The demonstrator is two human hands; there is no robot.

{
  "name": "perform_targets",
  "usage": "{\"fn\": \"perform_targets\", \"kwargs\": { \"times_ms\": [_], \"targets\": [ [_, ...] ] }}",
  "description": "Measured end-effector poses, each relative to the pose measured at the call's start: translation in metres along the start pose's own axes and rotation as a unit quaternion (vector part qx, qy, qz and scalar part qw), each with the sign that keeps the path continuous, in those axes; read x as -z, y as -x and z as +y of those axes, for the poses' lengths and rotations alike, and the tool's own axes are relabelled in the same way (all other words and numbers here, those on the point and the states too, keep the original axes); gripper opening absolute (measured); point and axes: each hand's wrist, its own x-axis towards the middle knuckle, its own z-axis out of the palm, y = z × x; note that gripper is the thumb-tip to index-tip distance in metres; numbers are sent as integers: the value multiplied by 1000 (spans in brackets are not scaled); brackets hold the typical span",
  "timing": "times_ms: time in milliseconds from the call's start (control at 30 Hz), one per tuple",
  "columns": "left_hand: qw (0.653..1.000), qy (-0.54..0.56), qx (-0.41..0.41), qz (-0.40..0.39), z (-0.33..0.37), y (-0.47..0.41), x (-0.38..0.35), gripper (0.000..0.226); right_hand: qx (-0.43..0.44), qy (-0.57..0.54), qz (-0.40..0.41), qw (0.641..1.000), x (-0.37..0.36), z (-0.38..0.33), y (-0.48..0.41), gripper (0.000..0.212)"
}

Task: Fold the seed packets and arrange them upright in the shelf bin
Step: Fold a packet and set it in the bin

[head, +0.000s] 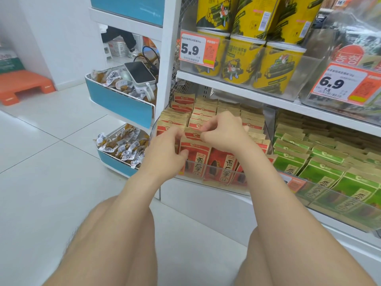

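Observation:
Red and kraft-paper seed packets point(206, 112) stand upright in rows inside a clear shelf bin point(216, 174) on the lower shelf. My left hand point(167, 149) pinches the left top edge of a front-row red packet point(195, 155). My right hand point(224, 131) pinches the folded kraft top of a packet point(192, 134) just behind it. Both hands meet over the bin's front left part. My right wrist hides part of the front row.
Green seed packets point(321, 162) fill the neighbouring bin to the right. Yellow snack tubs point(243, 56) sit on the shelf above, behind price tags point(198, 48). To the left, blue-fronted trays point(119, 100) hold wrapped snacks and a phone point(140, 72). An orange step point(22, 85) sits on the tiled floor.

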Motion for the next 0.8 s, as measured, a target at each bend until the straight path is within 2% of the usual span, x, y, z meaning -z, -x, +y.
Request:
{"fn": "perform_targets", "kwargs": {
  "times_ms": [133, 267, 400, 467, 633, 733, 800],
  "targets": [
    [999, -43, -3, -6, 2, 6, 5, 25, 24, 28, -7, 999, -3, 4, 2, 15],
    [996, -84, -32, -28, 9, 12, 4, 20, 61, 83, 58, 993, -6, 7, 7, 10],
    [993, -79, -70, -49, 10, 16, 3, 33, 94, 18, 154, 983, -6, 9, 9, 17],
    [994, -71, -65, -59, 10, 17, 3, 35, 136, -52, 233, 962, -5, 13, 9, 17],
    [998, -41, -23, -47, 13, 17, 8, 42, 213, -157, 402, 876, 8, 11, 29, 14],
    [1000, -6, -18, 5, 20, 20, 10, 37, 224, -186, 467, 835, 18, 8, 47, 17],
    [997, 5, -22, 70, 26, 21, 9, 31, 232, -194, 477, 825, 23, 9, 59, 19]
  ]
}}
